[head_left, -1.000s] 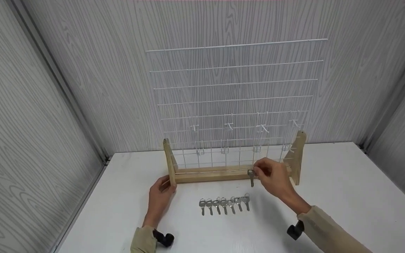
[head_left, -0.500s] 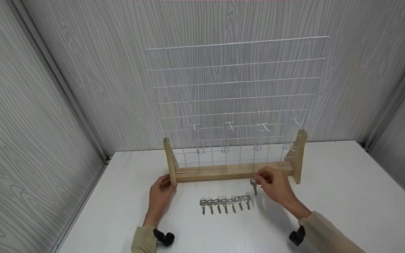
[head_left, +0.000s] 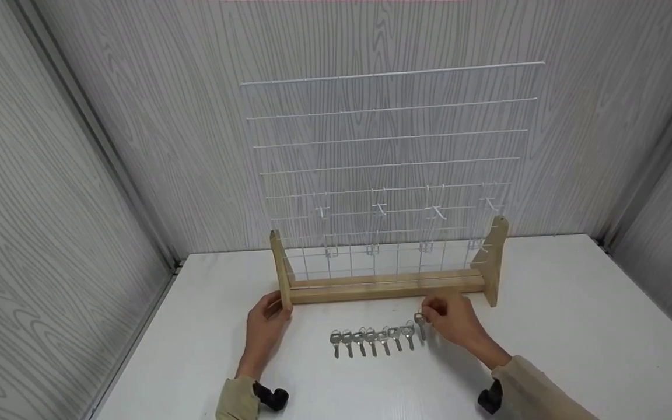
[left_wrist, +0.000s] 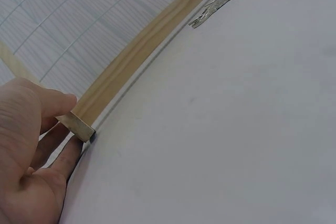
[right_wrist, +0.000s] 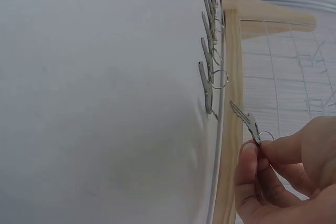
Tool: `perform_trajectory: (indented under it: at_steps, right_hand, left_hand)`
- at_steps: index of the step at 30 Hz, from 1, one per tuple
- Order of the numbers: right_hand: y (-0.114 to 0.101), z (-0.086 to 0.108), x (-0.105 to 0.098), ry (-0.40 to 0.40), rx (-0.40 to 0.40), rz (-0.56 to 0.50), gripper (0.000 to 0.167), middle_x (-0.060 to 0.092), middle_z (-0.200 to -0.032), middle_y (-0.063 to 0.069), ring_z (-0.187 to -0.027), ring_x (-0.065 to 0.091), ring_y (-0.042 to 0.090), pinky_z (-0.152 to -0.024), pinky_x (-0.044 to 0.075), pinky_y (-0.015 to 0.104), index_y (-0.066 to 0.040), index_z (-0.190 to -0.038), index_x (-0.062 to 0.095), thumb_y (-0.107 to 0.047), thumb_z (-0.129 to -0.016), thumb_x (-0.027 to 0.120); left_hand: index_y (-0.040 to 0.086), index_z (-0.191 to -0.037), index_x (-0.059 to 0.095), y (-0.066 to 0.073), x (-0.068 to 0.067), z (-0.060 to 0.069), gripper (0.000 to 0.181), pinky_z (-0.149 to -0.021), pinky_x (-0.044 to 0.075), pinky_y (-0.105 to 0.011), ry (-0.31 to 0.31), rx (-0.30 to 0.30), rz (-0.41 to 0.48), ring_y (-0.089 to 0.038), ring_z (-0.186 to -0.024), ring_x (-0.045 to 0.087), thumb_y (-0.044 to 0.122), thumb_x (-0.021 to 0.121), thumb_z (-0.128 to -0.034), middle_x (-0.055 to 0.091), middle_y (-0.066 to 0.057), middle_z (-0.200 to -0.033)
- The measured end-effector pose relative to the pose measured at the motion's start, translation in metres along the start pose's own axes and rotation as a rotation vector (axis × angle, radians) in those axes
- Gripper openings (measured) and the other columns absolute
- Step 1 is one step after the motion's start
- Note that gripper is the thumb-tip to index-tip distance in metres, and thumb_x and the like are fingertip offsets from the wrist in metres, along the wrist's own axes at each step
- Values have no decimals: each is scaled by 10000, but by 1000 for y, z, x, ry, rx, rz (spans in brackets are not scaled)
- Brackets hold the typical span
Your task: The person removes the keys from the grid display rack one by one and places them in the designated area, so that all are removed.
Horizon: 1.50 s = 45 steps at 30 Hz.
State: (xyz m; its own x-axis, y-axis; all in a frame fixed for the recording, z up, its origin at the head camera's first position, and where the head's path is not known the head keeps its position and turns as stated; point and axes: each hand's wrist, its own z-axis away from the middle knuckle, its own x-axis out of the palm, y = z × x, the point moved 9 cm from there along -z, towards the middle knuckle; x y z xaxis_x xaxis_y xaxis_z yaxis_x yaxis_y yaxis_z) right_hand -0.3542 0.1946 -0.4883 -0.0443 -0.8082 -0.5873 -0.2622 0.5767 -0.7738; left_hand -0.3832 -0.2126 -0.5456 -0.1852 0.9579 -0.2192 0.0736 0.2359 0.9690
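Note:
My right hand pinches a silver key by its head, just right of a row of several similar keys on the white table. In the right wrist view that key has a small ring near the fingertips, and its blade points away from the hand. My left hand grips the foot of the rack's left wooden end piece. The left wrist view shows thumb and fingers on either side of the end piece.
The white wire grid rises from the wooden base bar, with several small hooks on it. The right wooden end piece stands beyond my right hand. Grey wood-grain panels enclose the table.
My right hand has come down and toward me with the key, from in front of the base bar to the right end of the key row. The left hand stays put.

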Motion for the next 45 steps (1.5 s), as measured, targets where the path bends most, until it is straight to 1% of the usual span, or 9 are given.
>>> perform_trajectory:
  at_steps: [4, 9, 12, 16, 19, 25, 30, 38, 45]
  right_hand:
    - [6, 2, 7, -32, 26, 19, 105, 731, -842, 31, -751, 612, 128, -604, 492, 215, -75, -934, 759, 15, -971, 720]
    - [7, 3, 9, -36, 32, 47, 75, 733, -857, 32, -768, 616, 136, -616, 495, 220, -45, -942, 762, 5, -980, 722]
    - [8, 3, 10, -47, 51, 59, 90, 726, -846, 22, -768, 613, 130, -613, 492, 216, -58, -924, 759, 5, -979, 725]
    - [13, 3, 13, -57, 86, 61, 113, 709, -829, 13, -765, 610, 131, -604, 493, 214, -75, -903, 753, 16, -966, 735]
    - [14, 3, 14, -62, 82, 62, 105, 712, -831, 19, -770, 620, 131, -610, 503, 211, -65, -897, 756, 18, -960, 742]
    - [13, 2, 14, -72, 70, 67, 77, 726, -840, 26, -782, 641, 132, -637, 524, 214, -49, -901, 765, 5, -955, 756]
    - [14, 2, 15, -87, 79, 58, 32, 745, -881, 30, -810, 672, 145, -644, 554, 222, -11, -958, 776, -9, -969, 746]
    - [17, 1, 6, -63, 93, 57, 88, 770, -951, 45, -832, 693, 163, -648, 570, 242, -48, -1013, 803, -14, -976, 730]
    - [12, -1, -15, -36, 64, 66, 108, 790, -984, 89, -825, 715, 164, -653, 571, 233, -2, -1068, 793, -27, -990, 724]
  left_hand:
    - [59, -1456, 615, -1, -2, 2, 449, -1095, 581, -386, -1, -2, 4, -371, -1402, 592, 106, 707, -1018, 613, -190, -1486]
    - [57, -1457, 617, 2, -2, 3, 447, -1098, 578, -381, -11, 21, 15, -370, -1406, 587, 106, 706, -1021, 613, -190, -1487]
    - [53, -1462, 614, 3, -2, 3, 452, -1100, 575, -396, -11, 29, 21, -371, -1407, 583, 104, 705, -1023, 612, -194, -1488]
    - [47, -1475, 603, 2, -2, 3, 466, -1112, 569, -413, -10, 18, 13, -372, -1414, 578, 108, 704, -1024, 605, -198, -1498]
    - [47, -1475, 603, 1, -2, 3, 468, -1120, 564, -421, -7, 5, 7, -372, -1414, 578, 112, 707, -1023, 603, -199, -1503]
    - [49, -1473, 604, 4, -2, 3, 471, -1147, 542, -451, -12, 9, 20, -370, -1417, 577, 120, 709, -1019, 604, -201, -1503]
    - [44, -1471, 604, 4, -2, 3, 471, -1144, 544, -446, -10, 11, 27, -368, -1417, 578, 118, 708, -1018, 605, -204, -1502]
    - [40, -1471, 601, 2, 1, 1, 466, -1144, 546, -437, -8, 10, 6, -373, -1416, 577, 99, 700, -1020, 603, -205, -1502]
    - [21, -1477, 578, 5, 3, -2, 473, -1103, 577, -410, -10, 8, 12, -409, -1417, 571, 83, 697, -1024, 576, -230, -1520]
